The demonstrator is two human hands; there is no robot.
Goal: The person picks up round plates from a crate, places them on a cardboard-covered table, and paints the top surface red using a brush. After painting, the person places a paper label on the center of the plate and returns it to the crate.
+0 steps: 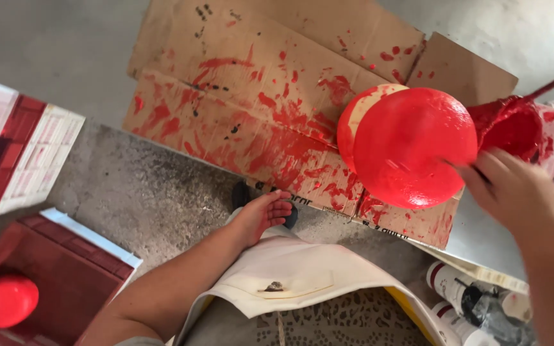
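Flattened cardboard box (270, 96) spread over the floor at the top middle, brown, smeared and spotted with red paint, dark print along its lower edge. Two spray cans (460, 301) lying at the lower right, white bodies with dark red bands and labels, partly covered by a dark crumpled wrap. Paint container (527, 131) at the right edge, tilted, coated in red, wrapped in a pale printed plastic bag. No signs or screens.
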